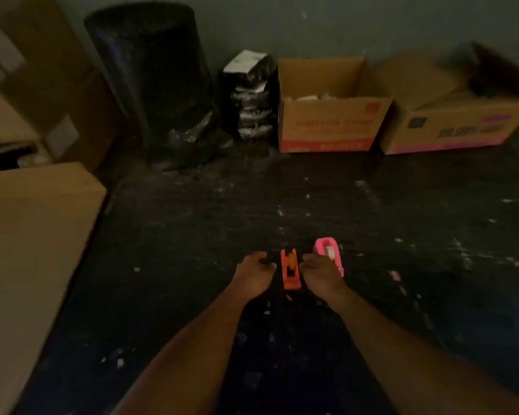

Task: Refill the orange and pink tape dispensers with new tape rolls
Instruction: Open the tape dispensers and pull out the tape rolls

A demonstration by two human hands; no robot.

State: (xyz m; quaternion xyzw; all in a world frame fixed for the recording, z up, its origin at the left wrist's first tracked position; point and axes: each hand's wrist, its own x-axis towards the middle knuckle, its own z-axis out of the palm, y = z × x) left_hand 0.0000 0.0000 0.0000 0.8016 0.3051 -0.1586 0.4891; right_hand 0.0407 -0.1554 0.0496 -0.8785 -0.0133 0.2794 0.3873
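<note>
Lower centre of frame: orange dispenser [290,270] upright on dark floor [192,235], pink dispenser [330,256] beside it holding a pale roll. Left hand [253,275] curled around something dark; right hand [319,272] grip cannot tell.

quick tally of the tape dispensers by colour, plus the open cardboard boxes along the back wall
orange tape dispenser: 1
pink tape dispenser: 1
open cardboard boxes by the wall: 2, one with red print and one with purple print
total: 4
</note>
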